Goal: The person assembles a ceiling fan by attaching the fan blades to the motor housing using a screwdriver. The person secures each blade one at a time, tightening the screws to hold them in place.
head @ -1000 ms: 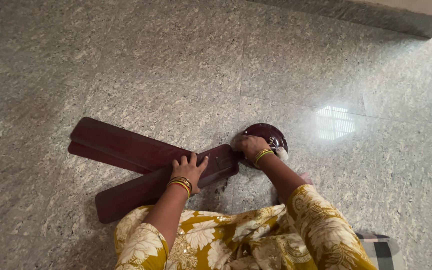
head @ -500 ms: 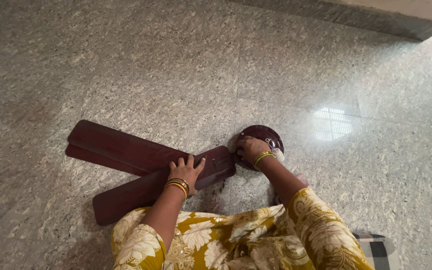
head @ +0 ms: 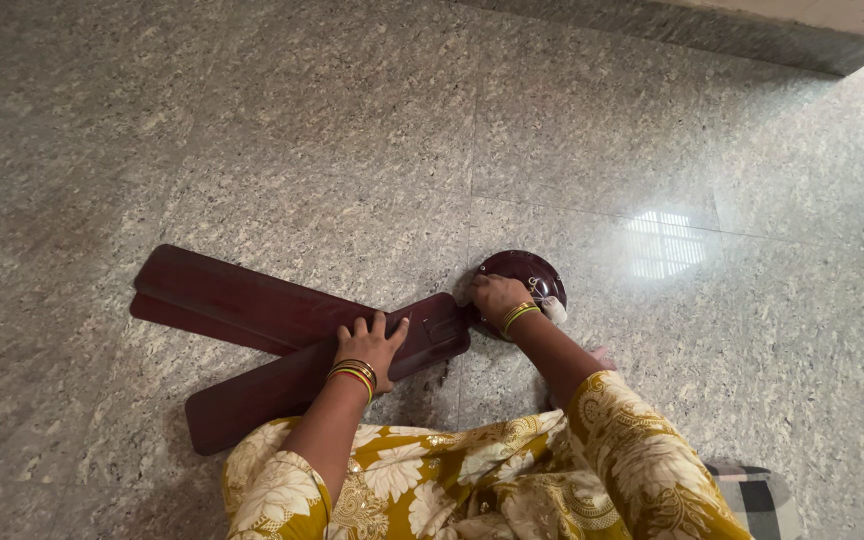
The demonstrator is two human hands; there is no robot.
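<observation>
1. Pressing down w/ left hand (head: 370,343), palm flat & fingers spread on dark maroon fan blades (head: 282,340); open, not gripping anything.
2. Lying crossed on grey speckled stone floor (head: 352,130), those blades: upper one running up-left, lower one slanting down-left toward the knee, inner ends overlapping just under the left palm.
3. Resting right hand (head: 497,296) on left edge of round maroon fan hub (head: 529,272), fingers curled down over it; whether clamped tight or just laid there, can't tell, fingertips hidden.
4. Sitting on floor right of blades, that hub, its rim close to the blade ends; touching or a hair apart, can't tell.
5. Poking out beside right wrist, small white piece (head: 553,309) at hub's lower-right edge; too small to ID.
6. Showing on both wrists: bangles (head: 355,373), gold w/ red & green on left, similar set on right.
7. Filling bottom of view: yellow floral garment (head: 472,480), sleeves & lap, close behind blades.
8. Peeking in at bottom-right corner: checked black/white cloth (head: 752,490).
9. Glaring on polished floor right of hub: bright window reflection (head: 664,243); darker stone strip (head: 652,30) along top edge.
</observation>
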